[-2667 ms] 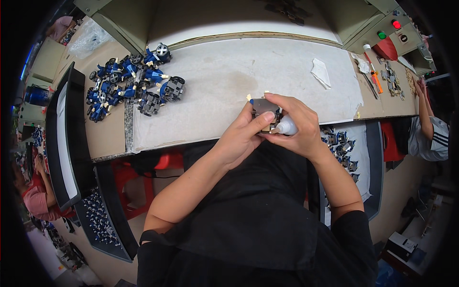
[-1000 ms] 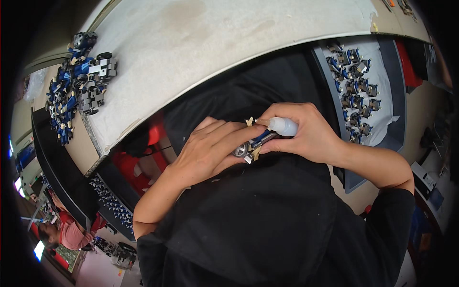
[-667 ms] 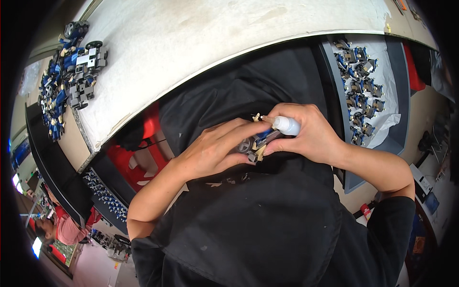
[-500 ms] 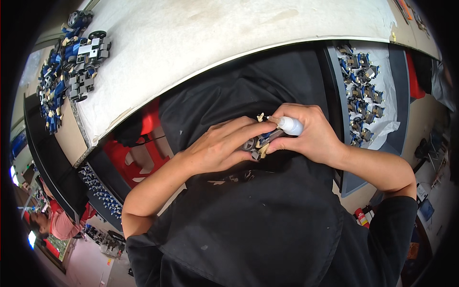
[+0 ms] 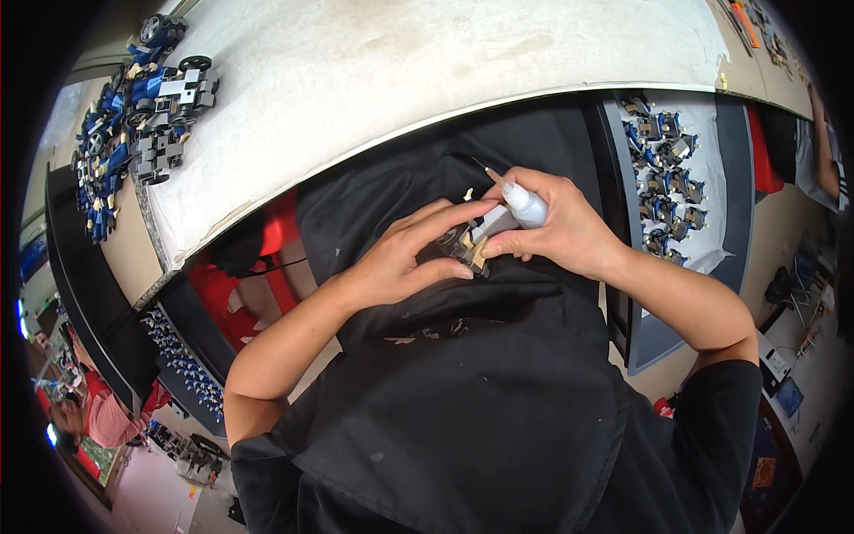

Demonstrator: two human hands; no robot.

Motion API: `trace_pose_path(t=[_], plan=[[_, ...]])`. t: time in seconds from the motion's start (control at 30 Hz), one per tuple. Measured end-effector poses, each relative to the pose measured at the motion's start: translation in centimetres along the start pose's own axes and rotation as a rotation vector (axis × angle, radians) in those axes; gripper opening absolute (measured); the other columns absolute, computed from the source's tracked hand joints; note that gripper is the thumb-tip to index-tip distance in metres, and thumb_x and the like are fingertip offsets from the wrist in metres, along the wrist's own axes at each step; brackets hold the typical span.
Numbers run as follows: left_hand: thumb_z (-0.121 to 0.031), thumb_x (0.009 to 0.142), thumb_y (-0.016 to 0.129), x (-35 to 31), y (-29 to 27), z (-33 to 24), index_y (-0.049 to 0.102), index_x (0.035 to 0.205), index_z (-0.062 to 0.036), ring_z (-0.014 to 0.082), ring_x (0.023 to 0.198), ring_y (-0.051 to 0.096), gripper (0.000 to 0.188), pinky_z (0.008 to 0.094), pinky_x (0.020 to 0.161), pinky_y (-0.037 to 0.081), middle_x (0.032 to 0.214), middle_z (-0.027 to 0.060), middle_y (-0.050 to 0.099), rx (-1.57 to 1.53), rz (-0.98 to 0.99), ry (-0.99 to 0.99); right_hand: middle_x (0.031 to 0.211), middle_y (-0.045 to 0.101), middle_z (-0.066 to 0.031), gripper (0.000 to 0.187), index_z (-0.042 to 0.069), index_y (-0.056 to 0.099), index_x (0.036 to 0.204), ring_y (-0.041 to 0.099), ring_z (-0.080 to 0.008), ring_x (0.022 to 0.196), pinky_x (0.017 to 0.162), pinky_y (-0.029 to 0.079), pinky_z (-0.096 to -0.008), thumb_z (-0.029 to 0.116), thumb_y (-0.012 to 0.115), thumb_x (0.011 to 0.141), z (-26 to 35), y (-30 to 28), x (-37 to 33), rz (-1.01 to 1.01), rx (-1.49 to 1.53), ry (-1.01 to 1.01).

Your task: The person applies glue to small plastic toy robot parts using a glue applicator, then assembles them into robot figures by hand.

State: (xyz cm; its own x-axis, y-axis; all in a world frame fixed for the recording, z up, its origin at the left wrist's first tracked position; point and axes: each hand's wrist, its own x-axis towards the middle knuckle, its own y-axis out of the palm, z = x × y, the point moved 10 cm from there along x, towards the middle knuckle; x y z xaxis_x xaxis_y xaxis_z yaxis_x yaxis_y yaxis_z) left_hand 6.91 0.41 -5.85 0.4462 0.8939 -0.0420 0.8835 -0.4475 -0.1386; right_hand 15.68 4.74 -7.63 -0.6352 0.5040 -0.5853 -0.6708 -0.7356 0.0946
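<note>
Low over my lap, a small toy vehicle (image 5: 491, 224) with grey, dark and cream parts lies between my two hands. My left hand (image 5: 402, 254) grips its left side, fingers along the top and thumb at the near end. In my right hand (image 5: 569, 224) is a small white squeeze bottle (image 5: 525, 206) with a thin needle tip. That tip points up and left, apart from the toy. The right thumb also presses on the toy's cream part near the bottle. Fingers hide much of the toy.
A white-covered table (image 5: 427, 53) spans the far side, with a pile of blue and grey toy vehicles (image 5: 160, 107) at its left. On my right stands a grey tray (image 5: 731, 205) of similar toys. Small blue parts (image 5: 182, 365) fill a tray at left, near another person (image 5: 116, 414).
The bottle's needle tip has swung up and away from the toy. In my hands the toy has turned, so a flat grey side now shows. Both hands shifted slightly.
</note>
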Motion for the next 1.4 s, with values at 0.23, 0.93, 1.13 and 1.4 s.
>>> trace_pose_path(t=[0.23,0.93,1.13,1.4], plan=[[-0.010,0.068,0.074,-0.7,-0.6,-0.5,0.051,0.120,-0.0050,0.0249,0.091,0.057,0.057,0.0322,0.077,0.046,0.104,0.0120,0.057,-0.001,-0.112,0.058,0.074,0.062,-0.0050,0.018,0.000,0.060,0.088,0.056,-0.0068,0.056,0.049,0.047,-0.0197,0.013,0.068,0.078,-0.5,-0.7,-0.4,-0.038,0.254,-0.033],[-0.007,0.068,0.073,-0.7,-0.6,-1.7,0.051,0.121,-0.0057,0.0243,0.086,0.058,0.058,0.0315,0.071,0.047,0.098,0.0114,0.057,0.062,-0.099,0.130,0.092,0.056,-0.0091,0.004,-0.003,0.059,0.080,0.054,-0.0077,0.066,0.057,0.044,-0.0206,-0.002,0.063,0.077,2.2,-1.2,-1.6,-0.068,0.007,-0.246],[-0.006,0.068,0.072,-0.5,-0.7,-2.0,0.051,0.121,-0.0071,0.0244,0.086,0.058,0.057,0.0319,0.071,0.048,0.098,0.0108,0.057,0.071,-0.099,0.139,0.091,0.056,-0.0091,0.004,-0.002,0.060,0.079,0.054,-0.0085,0.066,0.057,0.045,-0.0215,-0.003,0.063,0.077,2.4,-1.3,-1.7,-0.059,0.006,-0.262],[-0.005,0.068,0.071,-0.5,-0.7,-2.4,0.051,0.121,-0.0080,0.0261,0.088,0.058,0.057,0.0328,0.072,0.048,0.101,0.0107,0.057,0.090,-0.089,0.151,0.092,0.056,-0.0074,0.011,-0.001,0.060,0.079,0.054,-0.0075,0.070,0.058,0.044,-0.0204,0.000,0.069,0.073,2.3,-1.3,-1.8,-0.057,-0.025,-0.235]])
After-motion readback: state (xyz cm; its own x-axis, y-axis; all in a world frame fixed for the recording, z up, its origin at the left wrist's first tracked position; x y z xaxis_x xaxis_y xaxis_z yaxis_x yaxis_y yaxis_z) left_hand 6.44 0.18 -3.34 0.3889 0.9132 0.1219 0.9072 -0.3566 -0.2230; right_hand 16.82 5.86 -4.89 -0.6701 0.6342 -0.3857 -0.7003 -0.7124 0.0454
